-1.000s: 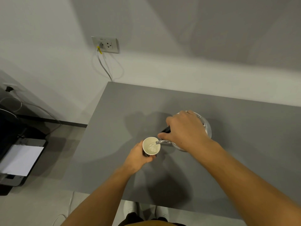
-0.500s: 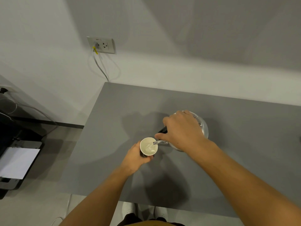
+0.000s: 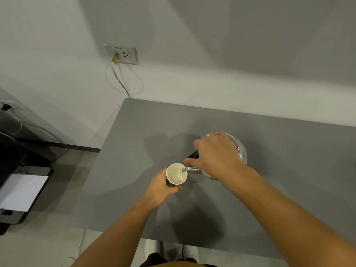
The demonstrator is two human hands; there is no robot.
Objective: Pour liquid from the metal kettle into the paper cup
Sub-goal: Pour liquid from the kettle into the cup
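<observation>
Soft overhead light, wide-angle distortion

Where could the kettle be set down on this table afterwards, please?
Bare grey table lies right of the kettle and behind it toward the wall. It is crowded only around the cup, between the two hands.

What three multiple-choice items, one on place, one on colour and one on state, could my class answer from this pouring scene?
1. Where is the kettle spout's tip?
A. over the paper cup's mouth
B. over the wall socket
C. flat on the table

2. What colour is the table top?
A. red
B. grey
C. green

3. What is the left hand doing?
A. lying flat on the table
B. gripping the paper cup
C. lifting the kettle

Key: 1 A, the spout of the metal kettle reaches over the paper cup. 2 B, the table is plain grey. 3 B, the left hand wraps the cup, while the right hand holds the kettle.
</observation>
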